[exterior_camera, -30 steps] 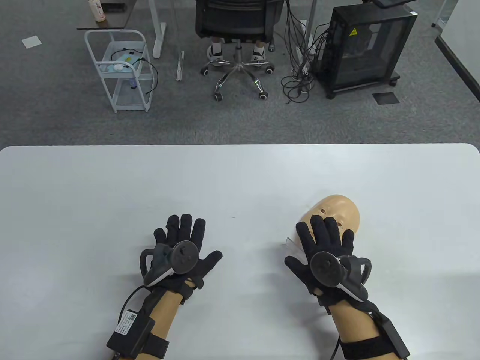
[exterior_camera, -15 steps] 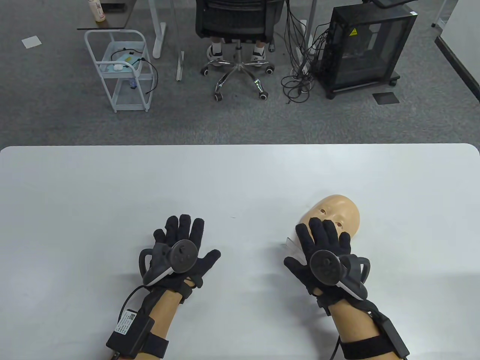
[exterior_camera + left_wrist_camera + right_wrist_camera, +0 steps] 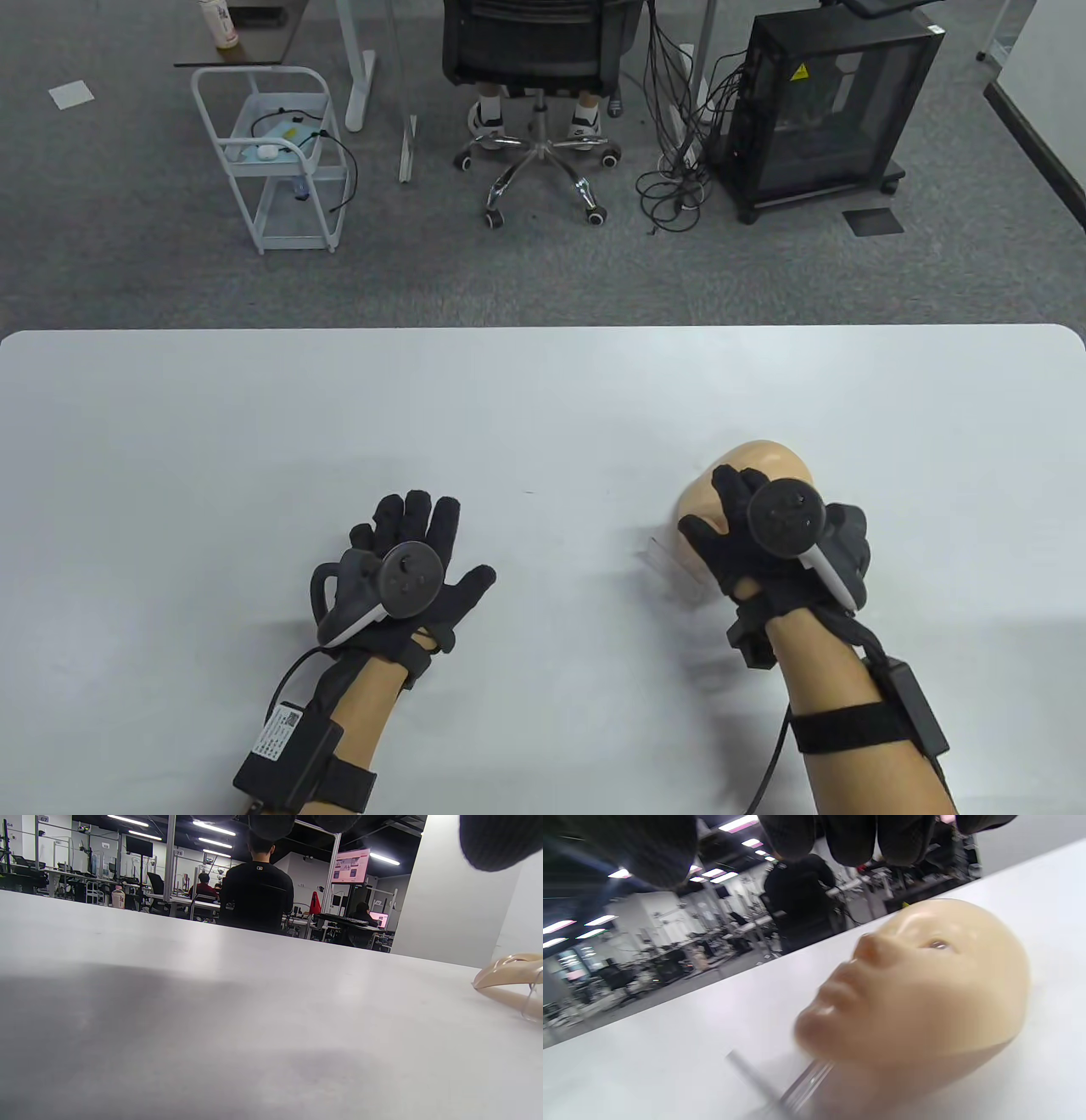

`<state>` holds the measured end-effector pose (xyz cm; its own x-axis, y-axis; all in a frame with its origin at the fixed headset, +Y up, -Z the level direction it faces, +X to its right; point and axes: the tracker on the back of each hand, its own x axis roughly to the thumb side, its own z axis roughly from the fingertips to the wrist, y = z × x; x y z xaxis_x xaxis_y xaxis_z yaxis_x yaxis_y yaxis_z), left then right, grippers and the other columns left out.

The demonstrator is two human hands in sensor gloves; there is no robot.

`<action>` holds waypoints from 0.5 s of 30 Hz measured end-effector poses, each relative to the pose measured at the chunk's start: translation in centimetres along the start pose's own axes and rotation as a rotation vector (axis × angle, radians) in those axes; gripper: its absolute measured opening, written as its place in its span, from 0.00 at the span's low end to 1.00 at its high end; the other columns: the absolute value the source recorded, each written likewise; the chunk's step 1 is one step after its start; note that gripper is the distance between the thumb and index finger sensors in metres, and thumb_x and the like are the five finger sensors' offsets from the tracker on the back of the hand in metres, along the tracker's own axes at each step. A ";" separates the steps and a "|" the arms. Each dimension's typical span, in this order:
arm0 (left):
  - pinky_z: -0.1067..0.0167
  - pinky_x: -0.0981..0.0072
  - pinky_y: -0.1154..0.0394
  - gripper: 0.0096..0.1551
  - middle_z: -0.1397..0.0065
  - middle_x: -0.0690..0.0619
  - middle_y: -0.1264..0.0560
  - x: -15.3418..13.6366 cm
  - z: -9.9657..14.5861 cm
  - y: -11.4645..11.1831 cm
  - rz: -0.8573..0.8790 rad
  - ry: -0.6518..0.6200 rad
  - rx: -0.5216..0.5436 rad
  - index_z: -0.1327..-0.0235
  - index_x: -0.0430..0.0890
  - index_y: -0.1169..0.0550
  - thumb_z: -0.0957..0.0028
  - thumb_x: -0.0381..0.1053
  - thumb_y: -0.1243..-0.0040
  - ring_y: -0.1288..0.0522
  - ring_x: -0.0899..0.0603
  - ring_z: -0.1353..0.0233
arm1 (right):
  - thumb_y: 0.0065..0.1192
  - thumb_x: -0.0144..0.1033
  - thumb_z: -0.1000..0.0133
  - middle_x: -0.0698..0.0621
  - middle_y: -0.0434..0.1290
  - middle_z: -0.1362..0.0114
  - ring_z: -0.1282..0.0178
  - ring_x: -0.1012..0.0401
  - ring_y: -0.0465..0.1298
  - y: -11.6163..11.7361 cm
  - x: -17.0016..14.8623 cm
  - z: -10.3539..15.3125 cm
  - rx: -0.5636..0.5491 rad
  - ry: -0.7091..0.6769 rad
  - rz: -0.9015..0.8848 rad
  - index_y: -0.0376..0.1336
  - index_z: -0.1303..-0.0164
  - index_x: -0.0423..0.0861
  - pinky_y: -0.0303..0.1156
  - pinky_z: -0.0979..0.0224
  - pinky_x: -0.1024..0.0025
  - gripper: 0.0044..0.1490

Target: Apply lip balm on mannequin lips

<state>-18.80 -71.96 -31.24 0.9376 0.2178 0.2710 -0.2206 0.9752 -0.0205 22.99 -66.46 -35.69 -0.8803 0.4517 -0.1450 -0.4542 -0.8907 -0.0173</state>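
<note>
Over the mannequin head [image 3: 764, 463], which lies face-up on the white table [image 3: 543, 399], the right hand [image 3: 776, 543] hovers with fingers [image 3: 855, 838] curled loosely, holding nothing. Well to the head's left, the left hand [image 3: 407, 569] rests flat, fingers spread.

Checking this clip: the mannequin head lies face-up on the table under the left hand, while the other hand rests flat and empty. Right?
Not quite. The mannequin head lies face-up on the table under the right hand, not the left; the table view shows this. The left hand is the one resting flat and empty.
</note>
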 end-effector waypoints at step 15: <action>0.31 0.22 0.50 0.53 0.14 0.38 0.48 0.2 0.7 1.3 0.042 -0.013 0.001 0.16 0.49 0.45 0.40 0.81 0.44 0.51 0.22 0.17 | 0.66 0.69 0.44 0.41 0.53 0.11 0.14 0.38 0.52 1.5 -8.4 -11.9 0.249 0.445 -0.274 0.47 0.16 0.49 0.51 0.23 0.31 0.57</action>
<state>-19.09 -70.71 -30.56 0.9239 0.2578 0.2826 -0.2599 0.9651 -0.0307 31.30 -72.22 -46.22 -0.6080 0.5516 -0.5711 -0.7236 -0.6810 0.1126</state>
